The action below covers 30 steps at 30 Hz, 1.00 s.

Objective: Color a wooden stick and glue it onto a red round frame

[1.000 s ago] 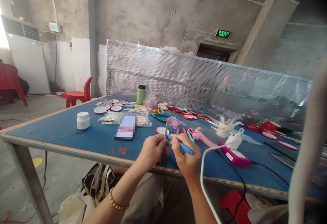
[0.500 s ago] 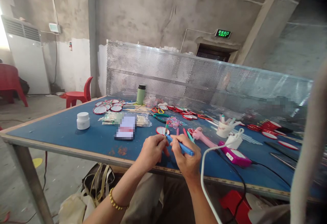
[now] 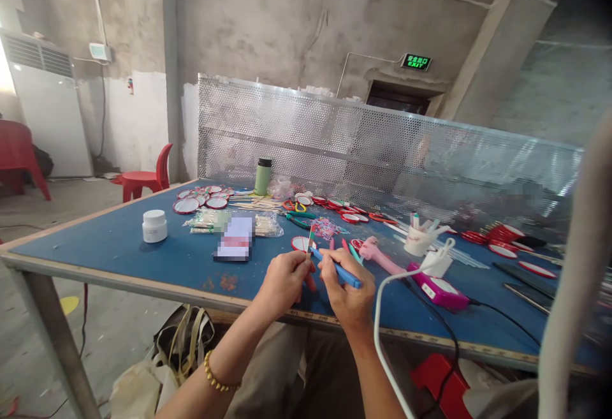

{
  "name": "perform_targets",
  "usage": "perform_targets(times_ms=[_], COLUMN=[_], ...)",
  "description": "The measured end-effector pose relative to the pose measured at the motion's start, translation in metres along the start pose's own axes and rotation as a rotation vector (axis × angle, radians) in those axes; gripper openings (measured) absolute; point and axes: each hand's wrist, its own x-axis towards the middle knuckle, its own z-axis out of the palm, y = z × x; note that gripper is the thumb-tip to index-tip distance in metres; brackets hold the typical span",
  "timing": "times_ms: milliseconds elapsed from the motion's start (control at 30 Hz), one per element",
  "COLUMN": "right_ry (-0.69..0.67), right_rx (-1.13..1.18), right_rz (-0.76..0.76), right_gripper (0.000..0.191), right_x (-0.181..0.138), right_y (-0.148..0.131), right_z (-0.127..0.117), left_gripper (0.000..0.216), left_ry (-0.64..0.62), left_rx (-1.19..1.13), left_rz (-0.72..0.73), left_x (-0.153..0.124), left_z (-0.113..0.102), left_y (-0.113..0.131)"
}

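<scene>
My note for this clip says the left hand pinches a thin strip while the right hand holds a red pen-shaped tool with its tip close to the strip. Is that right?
Not quite: the pen-shaped tool is blue, not red, as the head view shows. The right hand does hold it, tip close to the thin strip that the left hand pinches.
</scene>
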Motion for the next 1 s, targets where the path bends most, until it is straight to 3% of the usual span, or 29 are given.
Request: perform_targets(times_ms=[567, 1000], right_ry=[0.071, 0.001], right_rx=[0.005, 0.037], right_rz=[0.013, -0.082], right_gripper=[0.016, 0.017], right_x=[-0.0021, 0.0018], right_y=[-0.0036, -0.0056], right_z=[-0.0004, 0.0005], left_gripper=[0.028, 0.030], left_ry=[-0.024, -0.010], left_rx=[-0.079, -0.050], left_rz=[-0.017, 0.006], left_x=[0.0014, -0.0015], left_z=[-0.0012, -0.0016], left_y=[-0.0021, -0.0001])
